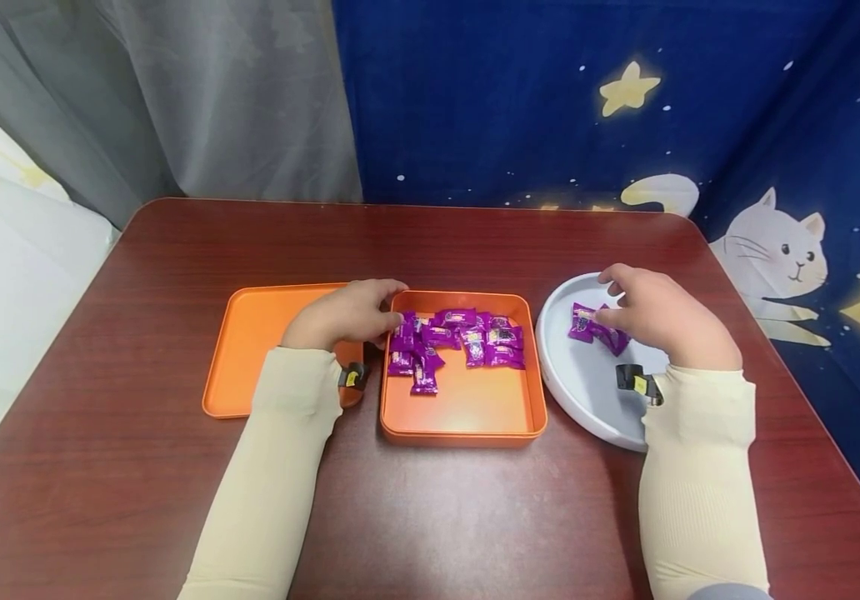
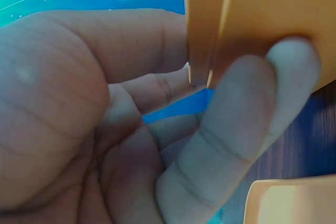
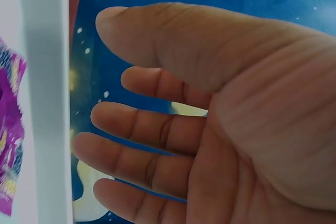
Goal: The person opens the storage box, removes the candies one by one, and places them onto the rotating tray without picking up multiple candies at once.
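Well, from here the left hand (image 1: 343, 315) grips the near edge of the orange box (image 1: 478, 404), thumb at its rim and fingertips against the outer wall, presumably so it won't slide. Purple candies (image 1: 473, 348) lie in that box, just right of those fingers, bunched toward its far side. Under the same wrist sits a flat orange lid (image 1: 246, 354), perhaps set there to leave the box top free. The right hand (image 1: 662, 317) has its fingers loosely apart, pinching nothing, above the white plate (image 1: 587, 387). Just left of and below its fingertips are a few more wrapped sweets (image 1: 582, 323); the plate's nearness to the box probably keeps reaches short.
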Available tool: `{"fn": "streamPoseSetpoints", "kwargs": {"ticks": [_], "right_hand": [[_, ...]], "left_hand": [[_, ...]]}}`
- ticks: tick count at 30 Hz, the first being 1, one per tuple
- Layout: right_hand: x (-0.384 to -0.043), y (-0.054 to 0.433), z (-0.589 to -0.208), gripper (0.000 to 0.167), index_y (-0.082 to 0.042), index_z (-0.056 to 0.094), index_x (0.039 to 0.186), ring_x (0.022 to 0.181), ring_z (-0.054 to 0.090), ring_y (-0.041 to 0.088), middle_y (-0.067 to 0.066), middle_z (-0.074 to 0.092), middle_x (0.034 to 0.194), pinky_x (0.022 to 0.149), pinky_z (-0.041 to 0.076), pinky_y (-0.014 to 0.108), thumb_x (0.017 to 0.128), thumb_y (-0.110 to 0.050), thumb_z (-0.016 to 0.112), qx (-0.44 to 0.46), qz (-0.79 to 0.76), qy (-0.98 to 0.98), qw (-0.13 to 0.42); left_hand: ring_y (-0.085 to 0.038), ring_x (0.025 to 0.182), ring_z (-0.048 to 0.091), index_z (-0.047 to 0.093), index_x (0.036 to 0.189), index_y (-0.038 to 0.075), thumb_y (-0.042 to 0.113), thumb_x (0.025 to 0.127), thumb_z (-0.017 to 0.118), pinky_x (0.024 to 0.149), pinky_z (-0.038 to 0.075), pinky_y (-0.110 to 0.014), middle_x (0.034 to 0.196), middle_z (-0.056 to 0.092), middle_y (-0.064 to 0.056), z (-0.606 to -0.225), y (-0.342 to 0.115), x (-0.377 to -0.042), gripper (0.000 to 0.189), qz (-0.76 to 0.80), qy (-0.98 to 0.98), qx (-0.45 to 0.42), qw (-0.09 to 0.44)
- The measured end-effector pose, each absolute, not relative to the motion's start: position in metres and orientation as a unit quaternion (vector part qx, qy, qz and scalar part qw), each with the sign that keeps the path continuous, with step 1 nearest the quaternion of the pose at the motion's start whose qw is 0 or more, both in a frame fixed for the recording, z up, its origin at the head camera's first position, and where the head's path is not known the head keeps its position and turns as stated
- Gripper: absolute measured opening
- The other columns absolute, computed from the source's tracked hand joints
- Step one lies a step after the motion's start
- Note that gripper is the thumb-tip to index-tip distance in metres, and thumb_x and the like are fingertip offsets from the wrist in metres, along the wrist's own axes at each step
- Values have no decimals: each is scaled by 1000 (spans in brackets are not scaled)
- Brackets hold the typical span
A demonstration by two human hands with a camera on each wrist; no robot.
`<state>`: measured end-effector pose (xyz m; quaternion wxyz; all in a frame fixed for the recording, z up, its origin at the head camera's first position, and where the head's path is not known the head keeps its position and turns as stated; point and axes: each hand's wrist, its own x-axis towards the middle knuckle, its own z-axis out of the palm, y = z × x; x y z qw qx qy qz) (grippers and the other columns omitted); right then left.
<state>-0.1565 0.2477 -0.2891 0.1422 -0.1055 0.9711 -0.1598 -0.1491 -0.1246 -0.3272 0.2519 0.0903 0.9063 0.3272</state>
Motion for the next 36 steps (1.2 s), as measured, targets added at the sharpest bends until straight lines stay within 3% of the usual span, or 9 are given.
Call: {"fn": "streamPoseSetpoints", "kwargs": {"ticks": [8, 12, 19, 36], "right_hand": [[-144, 227, -274, 57, -3, 52, 135, 107, 59, 42, 26, 59, 123, 79, 56, 54, 88, -24, 75, -126, -165, 969, 134], [-139, 213, -269, 55, -3, 52, 135, 99, 62, 37, 25, 59, 122, 75, 57, 49, 88, -19, 75, -144, -158, 969, 124], [-133, 181, -267, 56, -3, 53, 136, 113, 57, 36, 19, 59, 127, 92, 51, 54, 86, -16, 77, -180, -131, 968, 116], [-132, 136, -286, 53, -7, 56, 134, 109, 60, 28, 11, 60, 119, 96, 51, 46, 86, -17, 78, -246, -124, 953, 129]], "left_hand": [[-20, 80, 67, 39, 151, 11, 16, 101, 57, 76, 58, -32, 119, 55, -15, -326, -124, -149, 54, 328, 906, 80, 257], [-20, 80, 68, 39, 151, 11, 16, 101, 57, 76, 58, -33, 119, 55, -15, -326, -124, -149, 54, 329, 905, 82, 257], [-21, 81, 67, 39, 151, 11, 16, 100, 58, 77, 58, -33, 118, 56, -14, -326, -125, -149, 54, 326, 906, 84, 254], [-20, 78, 68, 40, 151, 10, 16, 100, 57, 77, 58, -33, 117, 55, -15, -329, -126, -152, 54, 327, 906, 83, 255]]}}
